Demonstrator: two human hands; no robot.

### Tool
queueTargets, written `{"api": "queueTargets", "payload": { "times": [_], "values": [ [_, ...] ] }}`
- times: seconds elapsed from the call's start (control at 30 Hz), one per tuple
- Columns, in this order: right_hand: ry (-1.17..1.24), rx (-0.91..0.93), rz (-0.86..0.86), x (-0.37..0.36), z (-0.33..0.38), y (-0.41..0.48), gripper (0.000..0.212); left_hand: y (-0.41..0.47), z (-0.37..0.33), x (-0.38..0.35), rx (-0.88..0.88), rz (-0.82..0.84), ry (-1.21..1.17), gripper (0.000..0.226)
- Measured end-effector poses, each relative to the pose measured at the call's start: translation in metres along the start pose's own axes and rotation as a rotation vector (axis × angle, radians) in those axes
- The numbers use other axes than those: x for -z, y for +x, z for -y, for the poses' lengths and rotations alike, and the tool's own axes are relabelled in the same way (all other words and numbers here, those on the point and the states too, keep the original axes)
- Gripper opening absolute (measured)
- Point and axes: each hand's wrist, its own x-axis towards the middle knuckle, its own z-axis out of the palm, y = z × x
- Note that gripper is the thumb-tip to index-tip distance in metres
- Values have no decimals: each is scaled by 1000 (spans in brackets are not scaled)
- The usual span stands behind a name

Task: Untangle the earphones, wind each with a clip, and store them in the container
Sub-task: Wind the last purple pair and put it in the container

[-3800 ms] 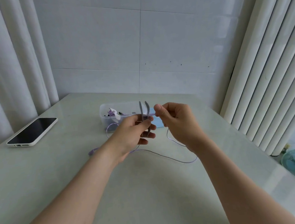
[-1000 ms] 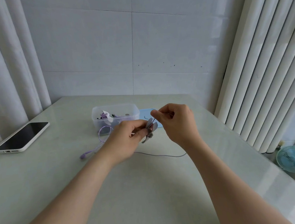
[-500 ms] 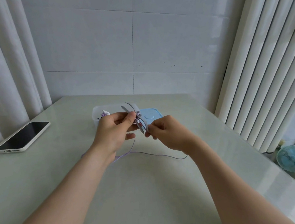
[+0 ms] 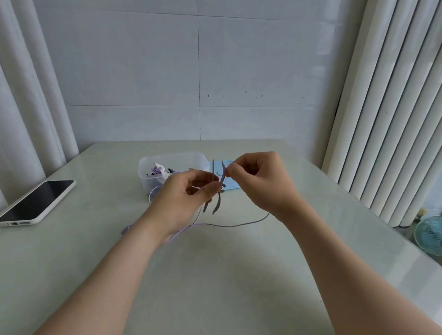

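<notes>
My left hand pinches a grey winder clip with thin prongs sticking up and down, held above the table. My right hand pinches the purple earphone cable right beside the clip's upper prongs. The cable droops from my hands, runs in a loop across the table and trails left to its end. Behind my hands stands the clear plastic container with wound earphones inside. Its blue lid lies to its right.
A phone in a white case lies screen-up at the table's left edge. Curtains hang on the left, vertical blinds on the right. A small blue fan stands on the floor beyond the table's right edge.
My right hand has risen from below the clip to beside its top, drawing the cable with it. My left hand dropped slightly and turned the clip more upright.
</notes>
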Motion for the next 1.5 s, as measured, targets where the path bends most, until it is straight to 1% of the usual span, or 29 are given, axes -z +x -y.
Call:
{"api": "queueTargets", "payload": {
  "times": [0.03,0.13,0.17,0.23,0.33,0.43,0.5,0.57,0.6,0.63,0.77,0.83,0.93,1.0,1.07,1.13,1.23,1.33,1.4,1.43,1.5],
  "values": [
    [-26,22,-46,0,-2,1,19,0,1,0,4,30,39,14],
    [-100,75,-179,3,-9,7,16,-3,1,-2,30,120,262,16],
    [-129,87,-207,5,-12,9,16,-4,1,-4,36,142,278,17],
    [-167,104,-240,9,-17,11,15,-5,-1,-7,16,180,247,17],
    [-162,96,-279,9,-22,13,14,-5,-5,-9,-34,221,214,18],
    [-201,61,-291,6,-26,14,15,-8,-12,-12,-88,213,72,15],
    [-251,21,-249,5,-31,14,25,-7,-15,-13,-101,112,-106,15],
    [-309,-5,-170,2,-34,12,45,-4,-15,-12,-86,4,-264,17],
    [-337,-6,-124,0,-34,11,52,-3,-14,-11,-81,-41,-292,18],
    [-359,-2,-76,-3,-31,10,54,-3,-13,-10,-75,-84,-293,18],
    [-367,-42,160,-13,-18,2,42,1,-9,-3,-29,-265,-286,17],
    [-340,-68,272,-16,-11,-3,42,4,-5,1,-2,-334,-275,18],
    [-190,-87,331,-17,0,-7,42,6,4,6,11,-404,-159,16],
    [-50,-65,290,-17,7,-8,38,6,9,9,9,-380,-42,9],
    [66,-37,202,-15,11,-6,30,6,11,11,17,-296,13,7],
    [82,-6,97,-13,10,-3,24,4,9,14,0,-207,32,9],
    [-102,109,-78,-12,-1,2,21,-1,2,12,-37,-59,99,11],
    [-389,187,-188,-10,-16,5,18,-4,-2,6,-39,98,236,11],
    [-521,168,-238,-6,-22,6,19,-2,-2,3,-90,136,216,13],
    [-545,122,-245,-3,-24,6,19,-2,-3,2,-100,127,149,14],
    [-533,3,-204,-2,-28,8,20,-2,-7,0,-96,70,-8,16]
  ]
}}
